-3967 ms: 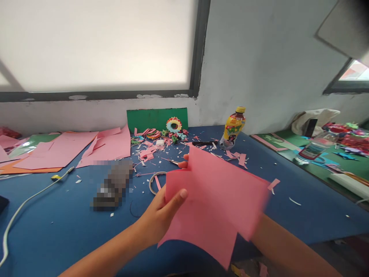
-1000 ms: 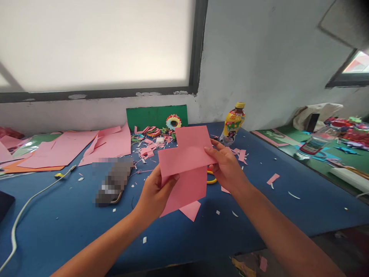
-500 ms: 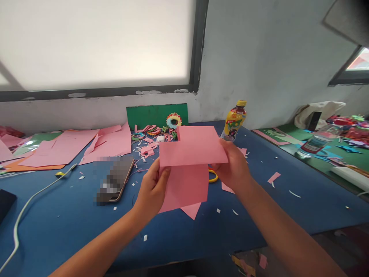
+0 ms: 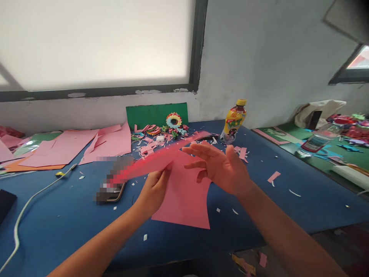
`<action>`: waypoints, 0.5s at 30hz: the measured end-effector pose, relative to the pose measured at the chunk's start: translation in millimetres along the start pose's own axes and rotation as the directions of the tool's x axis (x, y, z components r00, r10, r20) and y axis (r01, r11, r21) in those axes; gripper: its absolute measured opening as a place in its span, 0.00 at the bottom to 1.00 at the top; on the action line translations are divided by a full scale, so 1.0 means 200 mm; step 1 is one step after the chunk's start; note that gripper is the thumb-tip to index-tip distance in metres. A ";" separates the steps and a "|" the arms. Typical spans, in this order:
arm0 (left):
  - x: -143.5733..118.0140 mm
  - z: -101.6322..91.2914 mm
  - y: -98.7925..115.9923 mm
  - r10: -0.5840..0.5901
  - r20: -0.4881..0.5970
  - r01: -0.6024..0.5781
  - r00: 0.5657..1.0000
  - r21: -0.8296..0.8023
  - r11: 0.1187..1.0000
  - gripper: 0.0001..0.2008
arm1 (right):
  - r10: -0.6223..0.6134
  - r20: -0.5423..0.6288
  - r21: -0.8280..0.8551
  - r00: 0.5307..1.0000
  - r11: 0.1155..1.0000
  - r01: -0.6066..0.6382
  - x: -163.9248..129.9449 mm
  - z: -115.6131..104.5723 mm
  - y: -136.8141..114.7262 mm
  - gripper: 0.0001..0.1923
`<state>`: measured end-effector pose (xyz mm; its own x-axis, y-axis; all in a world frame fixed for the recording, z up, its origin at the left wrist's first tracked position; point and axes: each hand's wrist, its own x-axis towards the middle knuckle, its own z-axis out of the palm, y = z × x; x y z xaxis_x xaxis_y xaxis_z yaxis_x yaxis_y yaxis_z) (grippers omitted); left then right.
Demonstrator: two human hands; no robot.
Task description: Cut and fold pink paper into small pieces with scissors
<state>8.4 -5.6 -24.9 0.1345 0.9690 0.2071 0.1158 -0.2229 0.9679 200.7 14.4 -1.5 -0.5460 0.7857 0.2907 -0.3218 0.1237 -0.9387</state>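
My left hand (image 4: pixel 152 190) pinches pink paper (image 4: pixel 184 204) between thumb and fingers, near the middle of the table. One part of the paper hangs down toward me; another pink part (image 4: pixel 157 159), smeared by motion, slants from beside the phone up toward the back right. Whether these are one sheet or two I cannot tell. Just right of the paper, my right hand (image 4: pixel 220 167) is raised with its fingers spread and nothing in them. Its fingertips overlap the paper in view; contact is unclear.
A phone (image 4: pixel 117 192), partly blurred out, lies left of my hands. Behind are colourful paper scraps (image 4: pixel 150 148), a paper ring (image 4: pixel 173 120) and a green board (image 4: pixel 150 115). A drink bottle (image 4: pixel 233 121) stands at back right. Pink sheets (image 4: pixel 66 148) and a white cable (image 4: pixel 21 215) lie left.
My right hand has let go of the paper and spread its fingers. The upper pink part has swung left and up, and the lower part now faces me more fully.
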 end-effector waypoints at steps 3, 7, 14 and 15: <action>0.01 0.00 -0.01 -0.025 0.060 0.028 0.998 -0.045 0.999 0.19 | -0.048 -0.048 -0.015 0.998 0.999 0.047 0.02 0.00 0.01 0.21; 0.01 0.00 -0.01 -0.039 0.057 0.041 0.998 -0.024 0.999 0.18 | -0.166 -0.230 -0.222 0.959 0.968 0.115 0.02 0.02 0.03 0.13; 0.01 0.00 -0.01 -0.022 0.029 0.019 0.999 0.097 0.995 0.16 | -0.448 -0.119 -0.819 0.886 0.549 0.168 0.01 0.05 0.11 0.10; 0.01 0.00 -0.01 -0.014 0.001 0.014 1.000 0.127 0.992 0.16 | -0.478 -0.093 -0.850 0.874 0.495 0.180 0.01 0.05 0.11 0.10</action>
<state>7.7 -3.9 -27.1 0.1338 0.9720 0.1933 0.2417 -0.2211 0.9448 184.5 11.8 -20.4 -0.2513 0.6837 0.6851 0.3998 0.7179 -0.5699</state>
